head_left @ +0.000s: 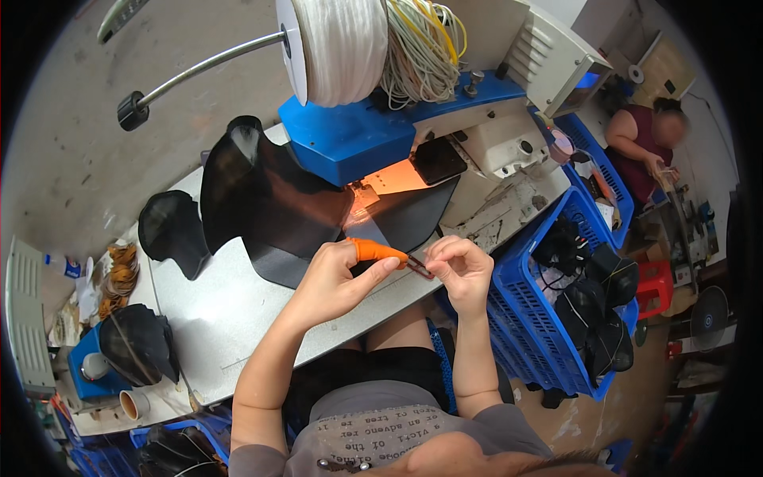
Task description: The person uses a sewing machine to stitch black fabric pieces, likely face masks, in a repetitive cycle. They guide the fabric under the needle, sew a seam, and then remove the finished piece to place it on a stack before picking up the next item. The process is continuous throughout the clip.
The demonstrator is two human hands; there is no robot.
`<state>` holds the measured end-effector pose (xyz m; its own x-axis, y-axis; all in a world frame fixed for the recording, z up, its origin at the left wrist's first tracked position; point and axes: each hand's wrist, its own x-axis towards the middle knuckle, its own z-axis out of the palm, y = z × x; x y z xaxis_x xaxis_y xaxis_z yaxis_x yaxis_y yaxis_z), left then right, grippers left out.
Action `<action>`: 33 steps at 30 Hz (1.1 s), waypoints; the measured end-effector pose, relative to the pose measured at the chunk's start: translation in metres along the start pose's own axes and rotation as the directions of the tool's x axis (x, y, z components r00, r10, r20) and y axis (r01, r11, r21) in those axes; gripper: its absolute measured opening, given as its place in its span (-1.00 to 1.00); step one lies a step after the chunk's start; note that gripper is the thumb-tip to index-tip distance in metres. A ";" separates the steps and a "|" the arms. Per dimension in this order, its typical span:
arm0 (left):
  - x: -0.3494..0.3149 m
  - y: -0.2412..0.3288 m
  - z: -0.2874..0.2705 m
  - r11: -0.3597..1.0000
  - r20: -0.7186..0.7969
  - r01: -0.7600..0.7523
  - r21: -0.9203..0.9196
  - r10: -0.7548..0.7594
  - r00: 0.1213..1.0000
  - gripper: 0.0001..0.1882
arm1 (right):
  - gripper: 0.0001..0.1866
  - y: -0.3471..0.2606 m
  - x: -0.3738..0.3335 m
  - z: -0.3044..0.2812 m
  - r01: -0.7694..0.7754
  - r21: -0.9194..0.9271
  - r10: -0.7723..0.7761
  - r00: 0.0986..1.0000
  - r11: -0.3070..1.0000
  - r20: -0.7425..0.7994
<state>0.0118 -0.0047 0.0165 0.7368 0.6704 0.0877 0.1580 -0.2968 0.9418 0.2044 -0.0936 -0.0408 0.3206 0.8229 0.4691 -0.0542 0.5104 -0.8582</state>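
Note:
My left hand (338, 278) is closed in a pinch in front of the blue sewing machine head (346, 143), with orange covers (372, 250) on its fingers. It grips one end of a small slim dark and reddish tool (418, 269), whose kind I cannot make out. Close by on the right, my right hand (461, 272) pinches thumb against fingers near the tool's other end; what lies between them is too small to see. Beyond my hands, a large black sheet-like piece (270, 195) spreads over the white worktable (207, 326) and under the lit machine head.
A black phone (439, 161) lies behind the machine's lit area. Blue crates (548, 314) of black pieces stand at my right. A white thread spool (342, 48) hangs above. Another person (648, 147) sits far right. More black pieces (139, 342) lie at left.

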 end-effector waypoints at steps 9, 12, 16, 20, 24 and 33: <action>0.000 -0.003 0.001 1.000 -0.006 0.002 0.001 -0.002 1.000 -0.73 | -0.60 0.001 0.000 -0.005 -0.044 0.073 0.043 0.999 0.996 0.013; 0.000 -0.002 0.002 1.000 -0.004 0.008 0.001 -0.008 1.000 -0.73 | -0.54 -0.004 0.002 -0.004 -0.142 0.161 0.145 0.989 0.977 -0.004; 0.000 -0.002 0.002 1.000 0.003 0.007 0.001 -0.007 1.000 -0.74 | -0.55 -0.005 0.001 -0.007 -0.222 0.213 0.220 0.975 0.951 0.034; -0.001 -0.001 0.001 1.000 0.002 0.021 0.002 -0.021 1.000 -0.74 | -0.62 -0.007 0.000 -0.004 -0.285 0.334 0.285 0.957 0.899 0.050; 0.002 -0.010 0.005 0.995 -0.071 -0.100 -0.005 0.099 0.993 -0.72 | -0.67 -0.011 0.004 -0.003 -0.307 0.341 0.317 0.948 0.888 0.027; 0.000 0.000 0.002 0.999 0.010 0.012 0.031 -0.012 1.000 -0.71 | -0.50 0.011 -0.017 -0.049 -0.276 -0.077 0.244 0.927 0.958 -0.285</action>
<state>0.0132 -0.0058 0.0163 0.7414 0.6670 0.0732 0.1866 -0.3097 0.9323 0.2448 -0.1138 -0.0686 0.5530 0.8164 0.1660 -0.0676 0.2426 -0.9678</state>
